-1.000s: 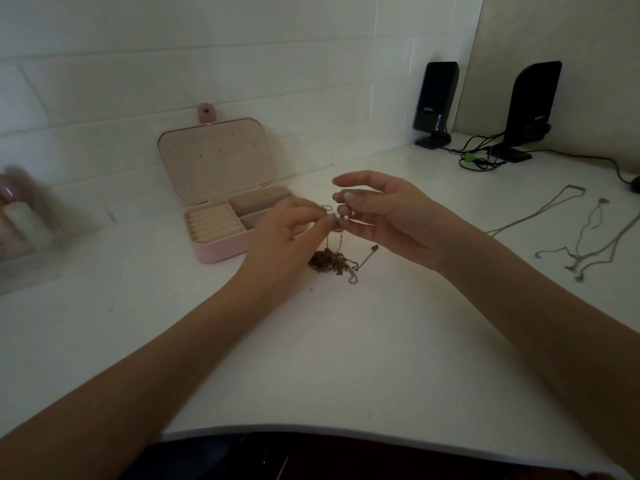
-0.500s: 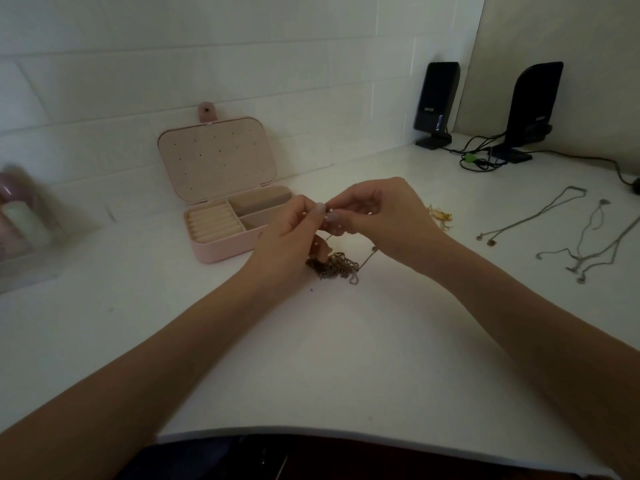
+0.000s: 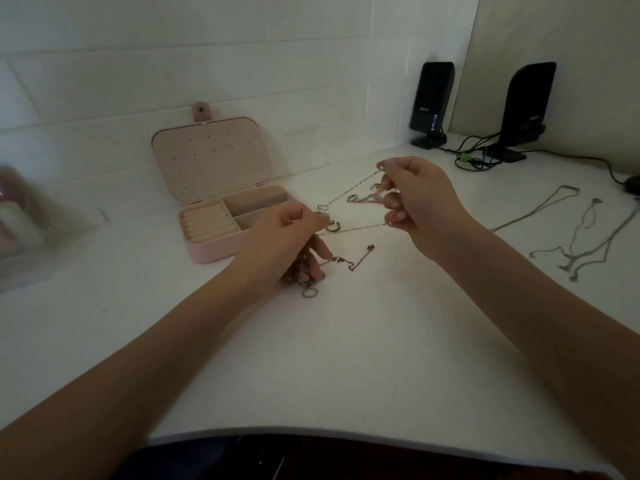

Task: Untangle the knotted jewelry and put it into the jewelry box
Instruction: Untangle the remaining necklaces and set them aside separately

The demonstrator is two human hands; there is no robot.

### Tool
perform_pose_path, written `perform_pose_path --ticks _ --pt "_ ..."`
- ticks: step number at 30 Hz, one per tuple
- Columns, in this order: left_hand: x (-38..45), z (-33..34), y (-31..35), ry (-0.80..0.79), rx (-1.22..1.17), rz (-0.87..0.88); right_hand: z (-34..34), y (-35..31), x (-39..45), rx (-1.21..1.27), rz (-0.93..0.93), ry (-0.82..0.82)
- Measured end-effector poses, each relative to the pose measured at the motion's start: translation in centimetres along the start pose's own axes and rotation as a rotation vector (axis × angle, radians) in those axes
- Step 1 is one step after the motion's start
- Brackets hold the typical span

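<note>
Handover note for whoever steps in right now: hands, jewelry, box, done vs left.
Left hand grips the knotted clump on the white table.
Right hand pinches chain strands stretched taut from the clump.
Jewelry box stands open behind the left hand; nothing visible in its compartments.
Loose necklaces lie at right.
Done: strands partly drawn out. Left: finish untangling, then box everything.

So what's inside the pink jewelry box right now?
The open jewelry box shows cream ring rolls and two side compartments, no jewelry visible. The left hand covers the nearer compartment's right end.
</note>
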State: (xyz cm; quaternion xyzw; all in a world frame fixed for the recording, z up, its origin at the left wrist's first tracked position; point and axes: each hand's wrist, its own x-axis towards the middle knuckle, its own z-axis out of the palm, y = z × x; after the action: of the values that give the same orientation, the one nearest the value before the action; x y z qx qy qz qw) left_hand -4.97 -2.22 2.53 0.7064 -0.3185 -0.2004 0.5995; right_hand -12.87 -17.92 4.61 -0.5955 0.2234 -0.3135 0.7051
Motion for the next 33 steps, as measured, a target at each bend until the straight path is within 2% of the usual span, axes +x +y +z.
perform_pose_path --ticks 7,12,17,22,28,33 --pt "0.4 -0.5 -0.7 0.175 0.060 0.002 -0.4 -1.0 0.0 0.033 -0.074 0.117" --pt "0.2 -0.1 -0.7 0.247 0.102 -0.003 -0.5 -0.3 0.4 -0.216 -0.116 0.175" --pt "0.5 -0.6 -0.1 0.286 -0.088 0.051 -1.0 0.3 0.7 -0.391 -0.105 0.109" --pt "0.3 -0.9 0.6 0.212 -0.295 -0.026 -1.3 0.2 1.0 -0.410 -0.100 0.137" --pt "0.1 -0.9 0.3 0.297 -0.056 -0.025 -2.1 -0.2 1.3 -0.378 -0.132 0.217" --pt "0.4 -0.9 0.0 0.341 0.009 -0.046 -2.7 -1.1 1.2 -0.328 -0.096 0.216"
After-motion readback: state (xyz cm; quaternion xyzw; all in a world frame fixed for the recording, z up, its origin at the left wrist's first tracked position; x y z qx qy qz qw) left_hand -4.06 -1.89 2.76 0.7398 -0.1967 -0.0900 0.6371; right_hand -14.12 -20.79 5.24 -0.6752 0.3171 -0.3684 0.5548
